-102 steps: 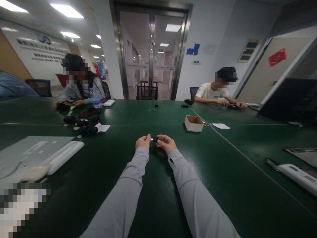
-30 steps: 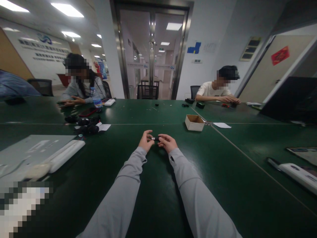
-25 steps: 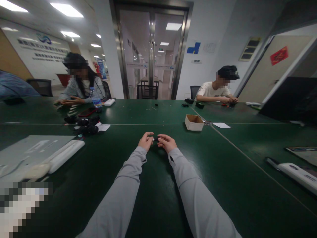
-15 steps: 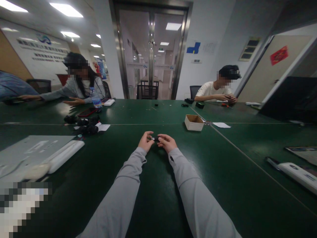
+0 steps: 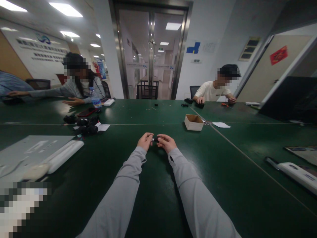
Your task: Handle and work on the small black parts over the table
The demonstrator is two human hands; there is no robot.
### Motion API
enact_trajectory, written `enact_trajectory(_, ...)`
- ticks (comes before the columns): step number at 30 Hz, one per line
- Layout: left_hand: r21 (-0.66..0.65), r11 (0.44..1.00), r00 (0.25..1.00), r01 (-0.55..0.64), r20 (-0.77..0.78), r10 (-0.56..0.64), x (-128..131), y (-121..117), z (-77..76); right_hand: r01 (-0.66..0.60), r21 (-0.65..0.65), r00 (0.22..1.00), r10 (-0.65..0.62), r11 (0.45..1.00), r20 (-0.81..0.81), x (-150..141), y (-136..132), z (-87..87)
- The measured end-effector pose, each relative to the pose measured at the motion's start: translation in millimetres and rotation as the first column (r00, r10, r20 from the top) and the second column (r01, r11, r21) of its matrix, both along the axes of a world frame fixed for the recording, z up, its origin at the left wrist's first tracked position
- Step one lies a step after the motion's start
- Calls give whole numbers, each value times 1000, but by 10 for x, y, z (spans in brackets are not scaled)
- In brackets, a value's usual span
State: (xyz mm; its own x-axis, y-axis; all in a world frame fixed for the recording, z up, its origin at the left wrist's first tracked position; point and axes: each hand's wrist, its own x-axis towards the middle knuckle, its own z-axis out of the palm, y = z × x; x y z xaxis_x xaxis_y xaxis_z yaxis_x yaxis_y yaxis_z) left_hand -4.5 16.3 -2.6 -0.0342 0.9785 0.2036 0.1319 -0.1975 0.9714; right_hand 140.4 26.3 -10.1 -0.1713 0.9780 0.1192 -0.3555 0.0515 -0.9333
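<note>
Above the green table (image 5: pixel 158 172), a small black object with a silvery end (image 5: pixel 155 139) is held between my two hands. My right hand (image 5: pixel 167 143) is closed around its dark end, thumb and fingers pinched together. At the other side, my left hand (image 5: pixel 145 142) pinches the silvery end between thumb and fingers. The fingers cover much of the object, so its exact kind cannot be made out.
An open cardboard box (image 5: pixel 194 125) stands ahead to the right, by a white paper (image 5: pixel 221 125). Dark gear (image 5: pixel 86 125) and a bottle (image 5: pixel 96 99) are on the left, with a grey panel (image 5: pixel 37 148) nearer. Two people (image 5: pixel 81 79) (image 5: pixel 218 84) sit across the table.
My left thumb and fingers have closed in on the silvery end; my right hand has barely moved. The person at right has parted their hands, one now resting on a black item.
</note>
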Motion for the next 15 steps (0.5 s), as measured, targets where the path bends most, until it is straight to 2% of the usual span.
enact_trajectory(3, 70, 998, 1000, 10, -4, -10, -6, 3, -1, -6, -2, 1000, 6, 1000, -2, 3, 3, -2)
enact_trajectory(8, -25, 1000, 999, 5, 42, -4, 1, 2, 4, -15, -5, 1000, 15, 1000, -11, 2, -3, -4)
enact_trajectory(12, 8, 1000, 1000, -7, -20, 7, 20, 13, -16, -13, 1, 1000, 13, 1000, -3, -2, -7, -2)
enact_trajectory(15, 5, 1000, 1000, -2, -9, 2, 22, 27, -29, -11, -5, 1000, 11, 1000, -6, -6, -2, -3)
